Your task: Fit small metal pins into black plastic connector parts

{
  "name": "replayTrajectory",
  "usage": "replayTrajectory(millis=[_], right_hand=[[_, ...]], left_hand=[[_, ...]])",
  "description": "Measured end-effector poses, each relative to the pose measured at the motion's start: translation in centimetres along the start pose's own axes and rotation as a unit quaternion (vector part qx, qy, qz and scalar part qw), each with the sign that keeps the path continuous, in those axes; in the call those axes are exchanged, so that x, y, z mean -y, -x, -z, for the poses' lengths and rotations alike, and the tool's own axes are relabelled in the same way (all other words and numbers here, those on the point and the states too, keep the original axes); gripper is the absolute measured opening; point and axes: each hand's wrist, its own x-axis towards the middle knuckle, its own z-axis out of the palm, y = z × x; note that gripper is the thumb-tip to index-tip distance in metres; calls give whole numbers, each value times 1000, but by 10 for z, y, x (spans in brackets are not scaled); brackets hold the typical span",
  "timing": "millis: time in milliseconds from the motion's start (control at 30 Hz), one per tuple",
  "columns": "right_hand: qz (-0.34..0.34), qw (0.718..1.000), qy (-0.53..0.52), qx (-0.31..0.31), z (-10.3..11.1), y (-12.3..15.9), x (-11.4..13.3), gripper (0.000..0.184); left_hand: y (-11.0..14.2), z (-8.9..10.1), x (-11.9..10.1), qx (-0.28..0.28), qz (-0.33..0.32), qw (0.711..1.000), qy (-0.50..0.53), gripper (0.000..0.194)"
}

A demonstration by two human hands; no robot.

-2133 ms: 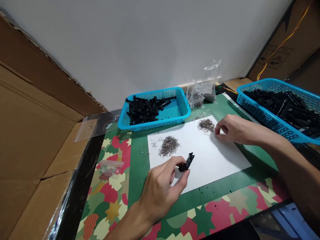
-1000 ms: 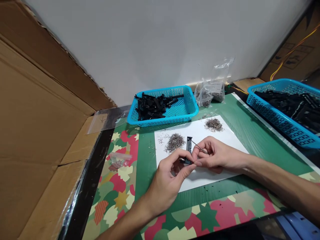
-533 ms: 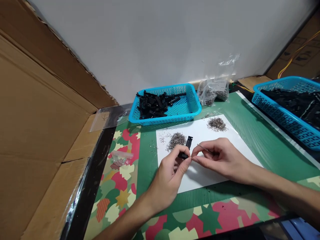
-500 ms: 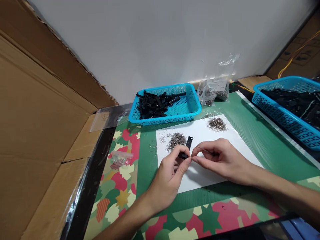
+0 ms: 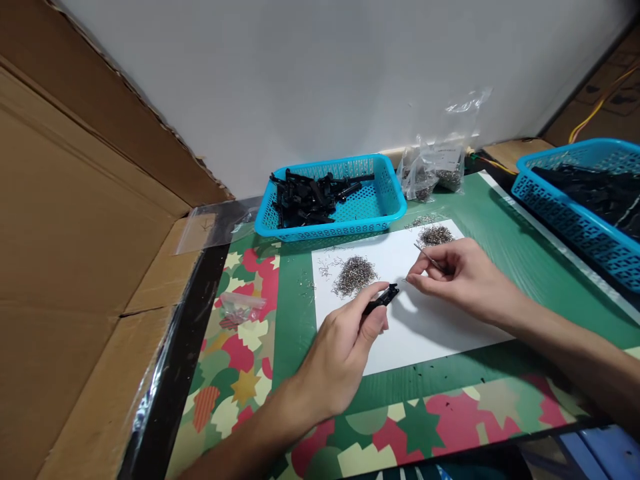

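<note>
My left hand (image 5: 340,343) grips a narrow black plastic part (image 5: 382,300) between thumb and fingers, above the white paper (image 5: 430,340). The part lies tilted, its notched end pointing up and right. My right hand (image 5: 465,280) is closed on a thin metal rod (image 5: 426,256), whose tip sticks out past the index finger. At its pinched thumb and fingertip is a tiny wire piece (image 5: 404,279), too small to make out well. The hands are apart. Beyond the left hand sits a heap of small bent metal wires (image 5: 355,275); a second wire heap (image 5: 436,235) is behind the right hand.
A blue basket (image 5: 330,233) of black parts stands against the wall. Another blue basket (image 5: 575,223) of black parts is at right. Plastic bags of metal pieces (image 5: 433,173) lean at the back. Cardboard (image 5: 90,267) walls the left; a small plastic bag (image 5: 243,307) lies nearby.
My right hand came from the far wire heap to the black part, then drew back up and right. My left hand has turned the part to lean more to the right.
</note>
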Motion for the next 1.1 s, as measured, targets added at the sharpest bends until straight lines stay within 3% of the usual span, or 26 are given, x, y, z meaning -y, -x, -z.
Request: replayTrajectory(millis=[133, 267, 633, 867, 1100], right_hand=[[-55, 997, 18, 55, 3, -4, -5, 16], [-45, 994, 62, 83, -2, -3, -4, 19], [29, 981, 187, 51, -4, 2, 4, 20], [58, 974, 217, 39, -5, 5, 7, 28], [89, 969, 230, 22, -11, 9, 1, 24]], left_hand=[[-2, 0, -1, 12, -17, 999, -36, 43], [-3, -1, 0, 13, -32, 998, -58, 39], [-3, -8, 1, 8, -86, 982, -165, 42], [-2, -8, 2, 6, -114, 979, -169, 38], [-2, -8, 2, 7, -119, 977, -179, 36]])
